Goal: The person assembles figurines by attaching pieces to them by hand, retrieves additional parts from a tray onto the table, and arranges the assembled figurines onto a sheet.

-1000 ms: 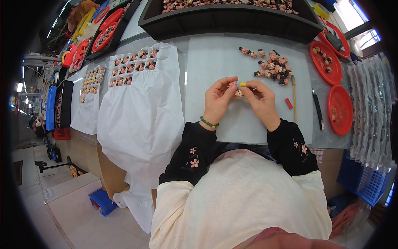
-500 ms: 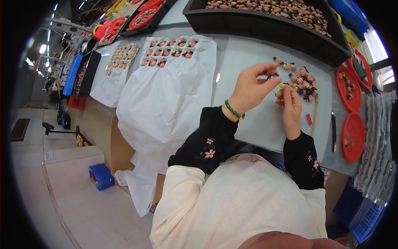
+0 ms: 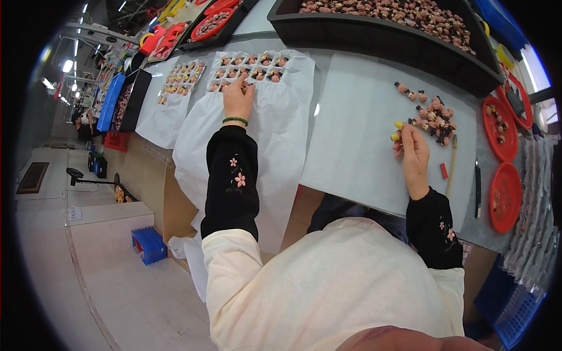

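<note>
Left hand point(image 3: 237, 102): shifted from beside the right hand to the front row of small figures point(image 3: 274, 75) on white paper point(image 3: 281, 108); arm extended, fingers forward, close together; pinch indiscernible. Right hand point(image 3: 414, 153): little changed, near the figure pile point(image 3: 434, 120); fingers curled, two yellow-covered tips slightly parted. Pile figures: mixed angles; row figures' long axes too small to read.

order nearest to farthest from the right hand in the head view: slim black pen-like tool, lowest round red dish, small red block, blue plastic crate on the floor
From the right hand:
1. Small red block: lower right of it
2. Slim black pen-like tool: farther right
3. Lowest round red dish: beyond that tool
4. Blue plastic crate: far left, low in view
</note>
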Action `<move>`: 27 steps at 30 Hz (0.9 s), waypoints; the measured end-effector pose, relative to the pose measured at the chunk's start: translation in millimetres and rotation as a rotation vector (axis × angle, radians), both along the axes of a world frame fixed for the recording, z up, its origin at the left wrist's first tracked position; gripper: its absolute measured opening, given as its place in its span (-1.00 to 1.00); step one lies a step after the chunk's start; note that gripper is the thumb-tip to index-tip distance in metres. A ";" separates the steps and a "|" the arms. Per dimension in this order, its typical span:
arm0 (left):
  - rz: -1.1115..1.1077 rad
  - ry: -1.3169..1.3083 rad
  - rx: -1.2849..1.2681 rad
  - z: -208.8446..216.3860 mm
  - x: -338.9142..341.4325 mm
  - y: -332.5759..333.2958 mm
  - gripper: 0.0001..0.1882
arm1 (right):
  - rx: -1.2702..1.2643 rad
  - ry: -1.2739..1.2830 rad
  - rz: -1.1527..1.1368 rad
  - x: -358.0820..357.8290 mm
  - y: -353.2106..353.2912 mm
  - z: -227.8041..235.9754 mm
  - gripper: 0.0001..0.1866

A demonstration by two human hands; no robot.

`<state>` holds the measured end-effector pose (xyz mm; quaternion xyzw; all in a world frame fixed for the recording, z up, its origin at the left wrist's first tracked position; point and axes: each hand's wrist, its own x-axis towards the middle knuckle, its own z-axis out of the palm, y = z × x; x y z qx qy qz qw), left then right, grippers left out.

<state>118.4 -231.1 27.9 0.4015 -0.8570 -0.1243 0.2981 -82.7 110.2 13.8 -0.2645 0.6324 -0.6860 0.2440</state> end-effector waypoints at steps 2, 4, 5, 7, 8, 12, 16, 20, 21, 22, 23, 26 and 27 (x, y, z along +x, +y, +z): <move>-0.038 -0.001 -0.094 -16.7 0.5 -4.0 -0.70 | 0.014 -0.002 0.001 0.2 -1.0 -4.3 -0.69; -0.079 -0.081 -0.266 -22.0 -6.0 -4.7 -0.72 | 0.034 0.008 -0.021 -1.6 0.5 -2.8 -0.70; -0.040 -0.166 -0.211 -20.6 -4.5 -3.3 -0.65 | 0.036 0.007 -0.012 -0.4 -0.9 -2.1 -0.73; -0.028 -0.238 -0.147 -24.9 -8.8 10.9 -0.57 | 0.052 0.018 -0.026 -5.1 -5.1 1.3 -0.76; 0.063 -0.339 -0.201 -27.4 -11.1 20.0 -0.46 | 0.065 0.197 -0.038 -11.3 -9.0 2.4 -0.76; 0.121 -0.491 -0.130 -32.4 -8.6 31.9 -0.21 | 0.194 0.729 -0.066 -44.8 -36.7 25.6 -0.70; 0.086 -0.459 -0.056 -30.3 -14.7 31.7 -0.18 | 0.298 1.204 -0.184 -88.4 -65.4 18.2 -0.66; 0.140 -0.495 -0.050 -9.6 -21.9 53.7 -0.25 | 0.732 1.239 0.024 -98.4 -77.2 8.7 -0.69; 0.036 -0.409 -0.142 -1.9 -24.5 66.2 -0.30 | 0.626 1.238 0.027 -97.7 -76.0 5.0 -0.69; -0.070 -0.323 -0.233 6.6 -30.0 79.1 -0.35 | 0.524 1.234 0.030 -97.3 -74.2 2.0 -0.69; -0.183 -0.148 -0.260 17.9 -36.1 94.0 -0.49 | 0.525 1.236 0.037 -91.2 -70.8 6.1 -0.69; -0.451 0.256 0.390 40.3 -56.8 142.6 -0.61 | 0.273 1.124 0.006 -57.0 -52.9 28.7 -0.71; -0.469 0.316 0.571 45.8 -59.7 162.0 -0.65 | 0.166 0.879 0.013 -38.9 -46.1 38.3 -0.70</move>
